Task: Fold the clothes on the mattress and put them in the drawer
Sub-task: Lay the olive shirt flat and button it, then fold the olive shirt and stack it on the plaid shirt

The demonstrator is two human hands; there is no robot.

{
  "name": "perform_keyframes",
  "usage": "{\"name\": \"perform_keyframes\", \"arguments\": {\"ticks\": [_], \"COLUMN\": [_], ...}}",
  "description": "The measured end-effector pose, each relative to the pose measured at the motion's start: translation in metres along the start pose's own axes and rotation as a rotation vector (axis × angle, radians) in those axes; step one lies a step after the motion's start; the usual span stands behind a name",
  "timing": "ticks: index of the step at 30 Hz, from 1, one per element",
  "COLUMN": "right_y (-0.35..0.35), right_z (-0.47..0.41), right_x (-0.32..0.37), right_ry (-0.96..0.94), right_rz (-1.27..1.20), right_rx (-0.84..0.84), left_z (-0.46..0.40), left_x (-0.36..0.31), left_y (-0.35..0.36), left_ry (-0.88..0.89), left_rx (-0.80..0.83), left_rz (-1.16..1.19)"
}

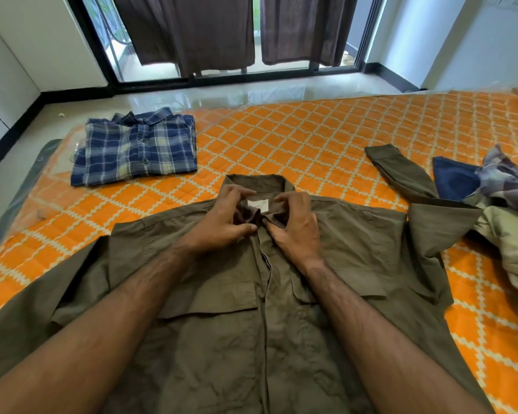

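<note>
Buttoning the collar of the olive shirt before I fold it.

In the head view the shirt lies face up at centre frame on the mattress. My left hand and right hand both pinch its collar at the placket, fingers curled on cloth. A folded plaid shirt sits upper left; unfolded clothes wait at right. I judge the next move is flipping the shirt and bringing the sleeves in. No drawer in view.
</note>
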State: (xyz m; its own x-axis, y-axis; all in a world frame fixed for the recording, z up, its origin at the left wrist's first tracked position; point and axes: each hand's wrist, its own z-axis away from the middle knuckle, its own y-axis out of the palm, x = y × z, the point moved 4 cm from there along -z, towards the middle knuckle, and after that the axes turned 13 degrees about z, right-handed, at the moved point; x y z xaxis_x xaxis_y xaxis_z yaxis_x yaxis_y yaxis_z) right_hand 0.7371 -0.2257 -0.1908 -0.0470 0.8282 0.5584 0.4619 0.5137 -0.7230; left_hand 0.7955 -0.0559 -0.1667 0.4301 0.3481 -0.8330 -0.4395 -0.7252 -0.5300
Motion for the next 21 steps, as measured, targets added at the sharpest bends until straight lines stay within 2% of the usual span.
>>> {"name": "perform_keyframes", "arguments": {"ticks": [1,3,4,5,7,9,11,15,18,21], "right_y": [-0.003,-0.007,-0.008,-0.011,-0.02,-0.029,-0.036,-0.039,-0.053,-0.074], "right_z": [-0.001,-0.001,0.001,0.004,0.012,0.021,0.03,0.049,0.061,0.075], "right_x": [0.0,0.003,0.003,0.005,0.012,0.02,0.032,0.062,0.093,0.136], "right_ry": [0.014,0.022,0.028,0.041,0.079,0.12,0.133,0.07,0.032,0.061], "right_rz": [-0.036,-0.054,-0.066,-0.095,-0.166,-0.181,-0.144,-0.032,0.035,-0.099], "right_rx": [-0.01,0.023,0.052,0.072,0.083,0.104,0.206,0.532,0.571,0.584], "left_z": [0.006,0.022,0.032,0.045,0.076,0.098,0.113,0.117,0.114,0.109], "left_x": [-0.003,0.001,0.007,0.02,0.038,0.044,0.031,-0.018,-0.074,-0.136], "left_y": [-0.011,-0.041,-0.058,-0.077,-0.112,-0.131,-0.14,-0.137,-0.138,-0.139], "left_ry": [0.023,-0.005,-0.111,-0.294,-0.633,-0.72,-0.675,-0.512,-0.334,-0.211], "left_rx": [-0.027,-0.157,-0.213,-0.245,-0.232,-0.125,-0.08,-0.2,-0.148,-0.16], "left_rz": [-0.015,-0.271,-0.445,-0.577,-0.637,-0.601,-0.528,-0.253,-0.174,0.041]}}
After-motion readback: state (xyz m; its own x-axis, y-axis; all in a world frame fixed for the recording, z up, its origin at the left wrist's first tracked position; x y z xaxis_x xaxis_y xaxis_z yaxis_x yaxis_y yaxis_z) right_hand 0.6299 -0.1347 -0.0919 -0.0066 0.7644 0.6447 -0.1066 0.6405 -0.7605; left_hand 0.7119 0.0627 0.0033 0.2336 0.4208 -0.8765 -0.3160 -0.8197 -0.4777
